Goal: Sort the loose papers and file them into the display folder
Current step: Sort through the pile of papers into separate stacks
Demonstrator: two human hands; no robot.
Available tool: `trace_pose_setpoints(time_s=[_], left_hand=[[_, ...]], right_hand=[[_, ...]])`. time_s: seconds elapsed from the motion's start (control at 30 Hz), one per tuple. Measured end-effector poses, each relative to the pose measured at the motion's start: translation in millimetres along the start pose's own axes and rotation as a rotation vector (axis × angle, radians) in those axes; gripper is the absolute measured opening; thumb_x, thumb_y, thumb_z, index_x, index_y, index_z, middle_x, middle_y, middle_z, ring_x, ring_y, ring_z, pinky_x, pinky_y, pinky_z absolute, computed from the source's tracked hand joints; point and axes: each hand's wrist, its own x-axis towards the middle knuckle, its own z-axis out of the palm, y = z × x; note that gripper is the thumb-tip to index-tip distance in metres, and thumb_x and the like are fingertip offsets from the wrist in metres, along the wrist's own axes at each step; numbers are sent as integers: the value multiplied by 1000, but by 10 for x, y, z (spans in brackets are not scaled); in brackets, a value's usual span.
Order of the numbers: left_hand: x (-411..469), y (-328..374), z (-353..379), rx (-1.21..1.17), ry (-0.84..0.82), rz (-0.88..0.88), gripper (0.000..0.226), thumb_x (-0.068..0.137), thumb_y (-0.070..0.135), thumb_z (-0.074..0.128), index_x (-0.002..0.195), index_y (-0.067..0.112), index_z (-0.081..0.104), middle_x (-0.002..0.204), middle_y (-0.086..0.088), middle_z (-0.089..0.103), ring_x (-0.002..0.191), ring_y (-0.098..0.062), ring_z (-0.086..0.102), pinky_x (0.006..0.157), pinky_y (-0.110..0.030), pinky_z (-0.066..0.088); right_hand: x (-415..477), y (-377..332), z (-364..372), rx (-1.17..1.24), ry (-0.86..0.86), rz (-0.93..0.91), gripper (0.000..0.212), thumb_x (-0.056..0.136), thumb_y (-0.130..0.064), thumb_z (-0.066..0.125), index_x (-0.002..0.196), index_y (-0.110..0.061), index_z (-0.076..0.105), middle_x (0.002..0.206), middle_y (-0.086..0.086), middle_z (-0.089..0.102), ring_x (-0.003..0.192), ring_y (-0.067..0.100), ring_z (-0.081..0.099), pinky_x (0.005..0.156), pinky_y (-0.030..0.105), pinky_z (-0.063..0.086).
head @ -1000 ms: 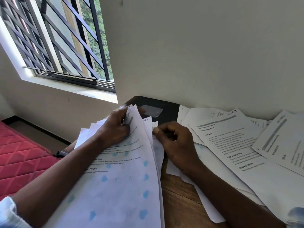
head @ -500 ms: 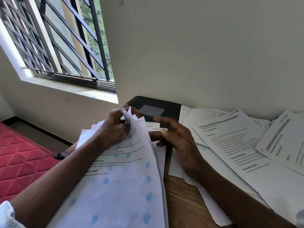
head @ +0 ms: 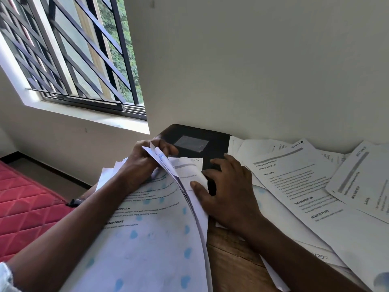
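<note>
A thick stack of printed sheets with pale blue dots [head: 151, 239] lies tilted across the lower left. My left hand [head: 143, 163] grips the lifted top corners of several of those sheets and bends them back. Beneath them a lower sheet [head: 189, 173] is laid bare. My right hand [head: 227, 190] rests beside the stack, its thumb pressing on that sheet's right edge and its fingers spread over the black display folder [head: 195, 142]. The folder lies flat against the wall, mostly hidden by paper and hands. More loose printed papers [head: 294, 186] overlap on the right.
The wooden table [head: 229, 256] shows between the stack and the loose papers. A white wall rises directly behind the folder. A barred window [head: 73, 55] is up left, and a red quilted mattress [head: 27, 209] lies below the table's left side.
My left hand has peeled the top sheets further back, uncovering more of the lower sheet. My right hand has opened from a curled pinch and now lies spread, thumb on the sheet.
</note>
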Motion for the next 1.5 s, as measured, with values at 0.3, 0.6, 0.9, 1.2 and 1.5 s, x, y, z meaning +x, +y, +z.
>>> trace_pose_setpoints(time_s=[0.3,0.6,0.9,1.2,1.5], left_hand=[[5,-183,-157,148,4,-175,34,83,59,76,82,24,77,76,4,73,76,-11,73,69,-23,55],[-3,31,9,29,44,-15,38,69,-5,55,67,29,71,64,16,62,61,-4,58,59,-17,45],[22,-82,-43,-5,40,-47,16,66,-11,57,76,1,57,70,-6,58,68,-18,57,64,-28,45],[22,-128,14,319,9,135,31,78,18,81,101,17,62,94,2,68,84,-21,64,71,-38,55],[-17,136,4,655,207,169,44,79,23,60,123,25,61,119,8,65,111,-8,57,96,-36,48]], right_hand=[[-68,-97,40,627,-118,-258,60,94,-70,42,135,-31,65,133,-17,66,123,3,57,106,28,49],[-20,-168,-9,37,-166,3,89,83,-78,5,160,-35,22,164,-6,34,156,16,18,127,48,9],[-49,-375,-130,620,34,325,52,99,-60,49,144,-36,42,88,-17,71,95,3,64,105,41,46],[57,-537,-266,740,-251,433,85,66,-71,77,132,-20,62,111,-4,74,95,16,73,88,39,62],[-96,-598,-197,674,-52,469,37,72,-29,89,102,-18,70,96,1,74,88,22,72,84,43,62]])
